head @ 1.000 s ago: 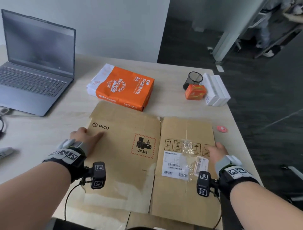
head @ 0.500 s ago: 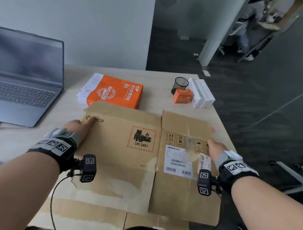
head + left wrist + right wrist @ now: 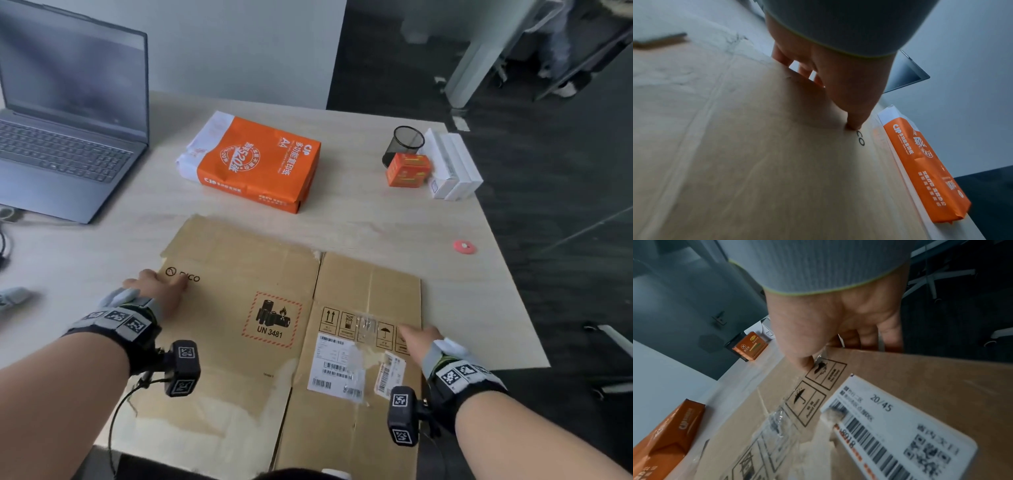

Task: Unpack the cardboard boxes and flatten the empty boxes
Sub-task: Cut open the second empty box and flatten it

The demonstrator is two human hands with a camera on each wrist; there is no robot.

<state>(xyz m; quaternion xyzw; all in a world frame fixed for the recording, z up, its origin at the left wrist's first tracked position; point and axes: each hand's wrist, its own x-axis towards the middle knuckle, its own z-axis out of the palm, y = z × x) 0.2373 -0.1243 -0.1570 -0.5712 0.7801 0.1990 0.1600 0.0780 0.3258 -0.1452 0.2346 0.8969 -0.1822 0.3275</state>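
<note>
A flattened brown cardboard box [image 3: 222, 308] lies on the light wooden table [image 3: 376, 219], its near end overhanging the front edge. It bears a red UN 3481 mark and a white shipping label [image 3: 337, 366]. My left hand [image 3: 161, 287] holds its left edge. In the left wrist view the thumb presses the top of the box [image 3: 756, 162] and the fingers [image 3: 781, 56] reach under the edge. My right hand [image 3: 418, 337] grips the right edge. In the right wrist view its thumb lies on the box [image 3: 920, 378] and its fingers [image 3: 869, 340] curl under.
An open laptop [image 3: 68, 137] stands at the back left. An orange ream of paper [image 3: 253, 164] lies just beyond the box. At the back right are a black mesh cup [image 3: 406, 142], a small orange box [image 3: 407, 169] and white boxes [image 3: 452, 168]. A pink disc [image 3: 464, 246] lies near the right edge.
The flattened box has slid a little toward me and to the left, away from the ream and the pink disc. Both hands have stayed on its side edges.
</note>
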